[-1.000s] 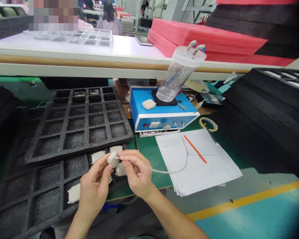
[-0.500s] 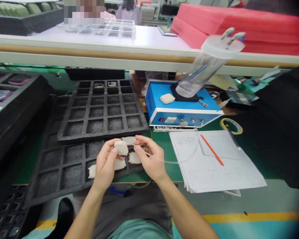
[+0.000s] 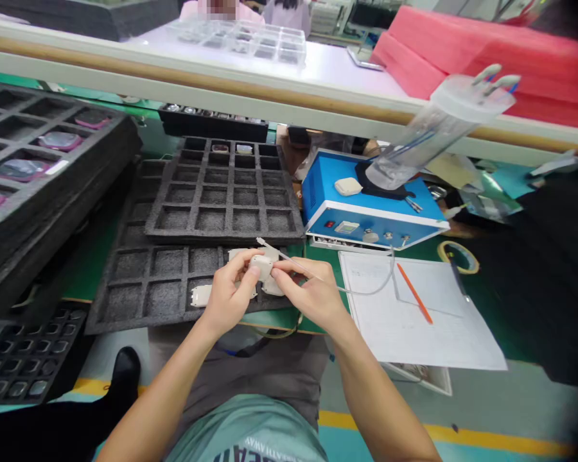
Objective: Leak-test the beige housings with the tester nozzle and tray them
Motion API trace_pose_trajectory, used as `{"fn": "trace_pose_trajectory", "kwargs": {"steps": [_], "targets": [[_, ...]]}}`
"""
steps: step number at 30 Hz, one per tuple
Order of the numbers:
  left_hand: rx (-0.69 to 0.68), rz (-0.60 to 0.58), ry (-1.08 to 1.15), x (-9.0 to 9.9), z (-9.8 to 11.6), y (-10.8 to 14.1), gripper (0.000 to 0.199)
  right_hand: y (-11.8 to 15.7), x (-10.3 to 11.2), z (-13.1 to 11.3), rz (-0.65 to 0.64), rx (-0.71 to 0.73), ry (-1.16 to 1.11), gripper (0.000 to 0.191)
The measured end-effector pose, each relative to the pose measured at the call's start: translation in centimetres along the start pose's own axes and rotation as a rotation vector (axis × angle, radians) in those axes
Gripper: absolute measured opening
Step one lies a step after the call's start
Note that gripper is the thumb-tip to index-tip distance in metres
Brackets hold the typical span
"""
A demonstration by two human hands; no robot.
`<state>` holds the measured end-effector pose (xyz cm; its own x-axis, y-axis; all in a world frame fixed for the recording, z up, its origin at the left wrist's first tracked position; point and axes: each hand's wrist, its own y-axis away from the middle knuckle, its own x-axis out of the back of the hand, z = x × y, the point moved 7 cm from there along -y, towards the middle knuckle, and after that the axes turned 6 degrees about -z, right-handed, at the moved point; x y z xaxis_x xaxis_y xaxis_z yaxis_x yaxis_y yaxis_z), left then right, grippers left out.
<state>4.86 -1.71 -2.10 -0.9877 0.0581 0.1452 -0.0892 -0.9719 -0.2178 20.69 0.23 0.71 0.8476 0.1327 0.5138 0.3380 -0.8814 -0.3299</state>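
My left hand (image 3: pixel 234 289) grips a small cream-coloured plastic case (image 3: pixel 261 266) with rounded corners between thumb and fingers. My right hand (image 3: pixel 313 292) has a thin whitish tube (image 3: pixel 289 258) lodged in its fingers, the free tip pointing up and left above the case. The right thumb and fingertips also meet the edge of the case. Below and around my hands lie several similar cream cases, one of them (image 3: pixel 201 296) left of my left hand, on a dark foam tray (image 3: pixel 164 298). From my right hand the tube curves over the papers towards a blue box (image 3: pixel 376 215).
A second foam tray (image 3: pixel 216 218) lies behind my hands. On the blue box stand a tilted clear cylinder (image 3: pixel 414 144) and another cream case (image 3: pixel 347 187). To the right are papers (image 3: pixel 428 340), an orange pen (image 3: pixel 414 293) and a tape roll (image 3: pixel 458 258). Stacked trays (image 3: pixel 77 186) rise at left.
The view has shifted, so the bench sits further right. My right hand has closed in on the case in my left hand, and the tube's tip now points up, away from the case.
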Motion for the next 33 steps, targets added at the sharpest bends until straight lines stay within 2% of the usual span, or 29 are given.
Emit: {"fn": "trace_pose_trajectory", "kwargs": {"steps": [4,8,12,15,17,19,21,22,24,26,28,30,33], "targets": [[0.018,-0.015,-0.061,0.4,0.4,0.9,0.031,0.1,0.1,0.3,-0.083,-0.066,-0.044,0.019],[0.085,-0.01,-0.067,0.8,0.8,2.0,0.031,0.0,-0.9,0.1,-0.163,-0.119,-0.097,0.019],[0.14,0.082,-0.064,1.7,1.4,3.1,0.026,-0.6,-1.7,-0.5,-0.16,-0.209,-0.06,0.016],[0.174,0.285,-0.021,4.6,1.9,4.2,0.027,-1.6,-0.7,-0.9,-0.043,-0.224,0.002,0.017],[0.176,0.411,0.103,7.1,2.0,4.9,0.032,-2.8,0.4,-0.9,0.047,-0.217,0.079,0.018],[0.184,0.437,0.257,9.0,1.8,5.3,0.033,-4.4,0.8,-0.7,0.059,-0.206,0.196,0.018],[0.212,0.396,0.223,10.2,1.6,5.3,0.029,-6.3,0.4,-0.2,0.014,-0.208,0.319,0.017],[0.238,0.349,0.091,10.5,1.6,5.2,0.027,-7.1,0.1,0.0,-0.013,-0.214,0.372,0.018],[0.287,0.201,-0.335,10.2,1.7,4.7,0.021,-8.3,-0.5,0.5,-0.045,-0.225,0.447,0.019],[0.325,-0.004,-0.756,9.0,1.6,4.3,0.018,-8.4,-0.8,0.7,-0.054,-0.212,0.455,0.021],[0.355,-0.177,-1.01,8.0,1.4,4.0,0.027,-7.5,-0.7,0.8,-0.034,-0.196,0.383,0.021],[0.372,-0.279,-1.092,7.6,1.4,3.9,0.031,-5.7,-0.6,0.8,-0.008,-0.2,0.252,0.021],[0.364,-0.309,-0.983,7.9,1.5,3.8,0.023,-1.9,-1.5,1.0,-0.029,-0.259,0.009,0.022]]}}
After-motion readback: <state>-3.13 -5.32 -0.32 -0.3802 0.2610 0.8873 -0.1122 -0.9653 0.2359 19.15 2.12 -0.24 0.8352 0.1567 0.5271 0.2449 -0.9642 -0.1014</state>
